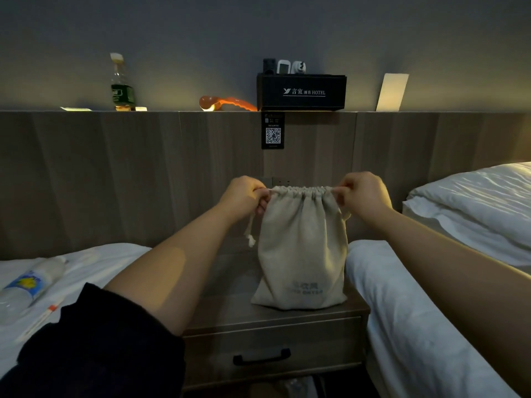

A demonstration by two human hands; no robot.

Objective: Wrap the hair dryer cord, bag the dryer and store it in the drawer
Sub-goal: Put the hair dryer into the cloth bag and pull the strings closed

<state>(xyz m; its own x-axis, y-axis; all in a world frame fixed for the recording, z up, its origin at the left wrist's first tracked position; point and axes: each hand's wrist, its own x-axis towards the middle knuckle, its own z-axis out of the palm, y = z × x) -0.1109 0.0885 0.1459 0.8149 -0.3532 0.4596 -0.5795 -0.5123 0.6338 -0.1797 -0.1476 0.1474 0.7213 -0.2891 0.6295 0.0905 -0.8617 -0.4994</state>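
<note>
beige drawstring bag (301,254) stands upright in the middle of the frame, on top of the wooden nightstand (224,314) between two white beds. its mouth is cinched into tight gathers, and whatever's inside is hidden. the left hand (244,198) is clenched on the drawstring at the left end of the gathered top, and the right hand (363,193) pinches it at the right end. a knotted cord end (250,234) dangles under the left hand. lower centre, the drawer (316,343) with its black handle (261,359) is closed. up top on the headboard ledge there's a black hotel box (301,92) and a green-label bottle (122,84). a plastic water bottle (31,282) lies on the left bed.
</note>
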